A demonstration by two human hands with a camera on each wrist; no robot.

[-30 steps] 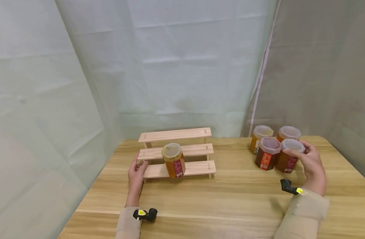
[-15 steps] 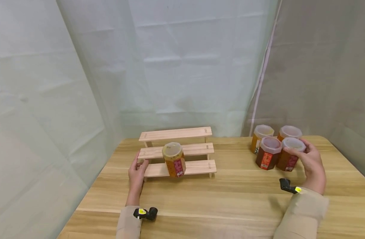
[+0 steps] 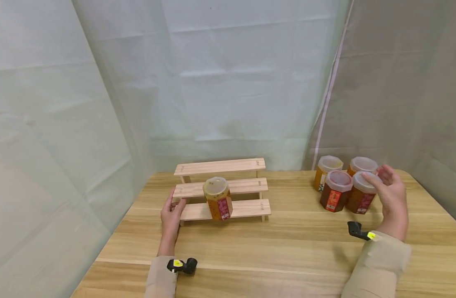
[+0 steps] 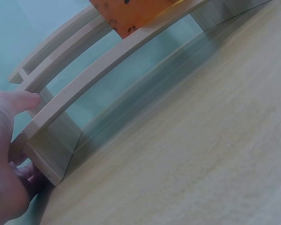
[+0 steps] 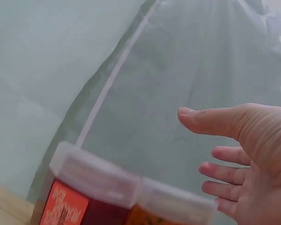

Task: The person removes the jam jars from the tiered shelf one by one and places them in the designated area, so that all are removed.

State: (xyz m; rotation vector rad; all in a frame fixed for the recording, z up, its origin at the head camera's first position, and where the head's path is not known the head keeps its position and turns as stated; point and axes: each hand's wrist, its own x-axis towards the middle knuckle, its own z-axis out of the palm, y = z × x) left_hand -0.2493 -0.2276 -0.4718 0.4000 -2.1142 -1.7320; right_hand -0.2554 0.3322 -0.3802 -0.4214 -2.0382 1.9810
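While both hands sit on or over the tabletop [image 3: 287, 248], findings read:
Left hand [image 3: 170, 217]: grips left end of 3-tier wooden rack [image 3: 222, 188], thumb on the middle step, fingers round the end panel.
Right hand [image 3: 392, 198]: fingers spread and relaxed, holding nothing, just beside the nearest jar [image 3: 362, 192] of 4 at far right.
Single jar [image 3: 217, 198]: stands on the rack's lowest step.
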